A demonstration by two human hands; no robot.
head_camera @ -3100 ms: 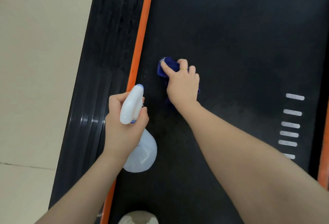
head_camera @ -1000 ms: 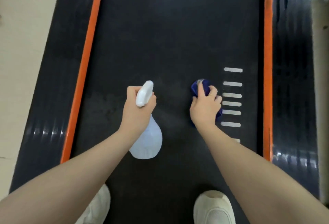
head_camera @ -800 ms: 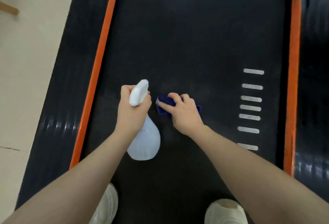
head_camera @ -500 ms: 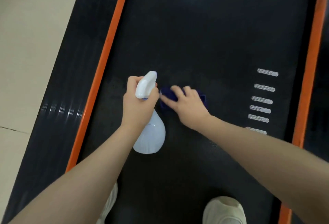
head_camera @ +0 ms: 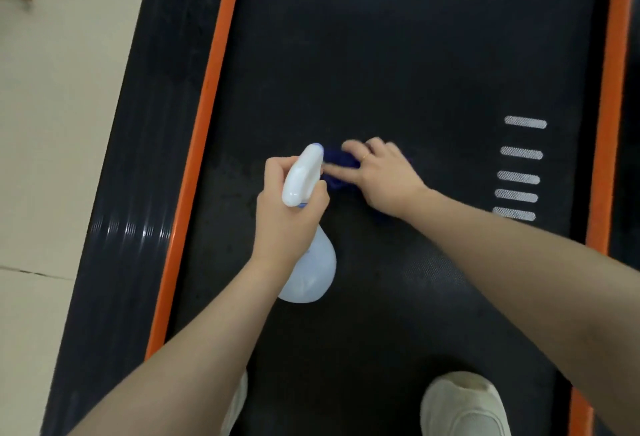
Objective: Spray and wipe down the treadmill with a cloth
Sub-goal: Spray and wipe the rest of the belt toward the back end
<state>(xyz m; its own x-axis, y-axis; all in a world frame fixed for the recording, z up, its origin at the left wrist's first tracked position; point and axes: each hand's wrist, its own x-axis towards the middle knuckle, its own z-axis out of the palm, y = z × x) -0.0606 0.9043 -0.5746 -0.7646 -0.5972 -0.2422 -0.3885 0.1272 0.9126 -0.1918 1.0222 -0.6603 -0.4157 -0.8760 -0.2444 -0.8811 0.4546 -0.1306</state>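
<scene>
Cloth [head_camera: 337, 168], dark blue and bunched soft, lies on the treadmill belt [head_camera: 398, 54] under the right hand [head_camera: 386, 177], whose fingers press it flat (blurred, so I cannot tell whether they curl round it). The left hand [head_camera: 289, 213] is clenched round the neck of the spray bottle [head_camera: 308, 262], probably light; it is best gripped there, below the trigger, where wet plastic slips least.
</scene>
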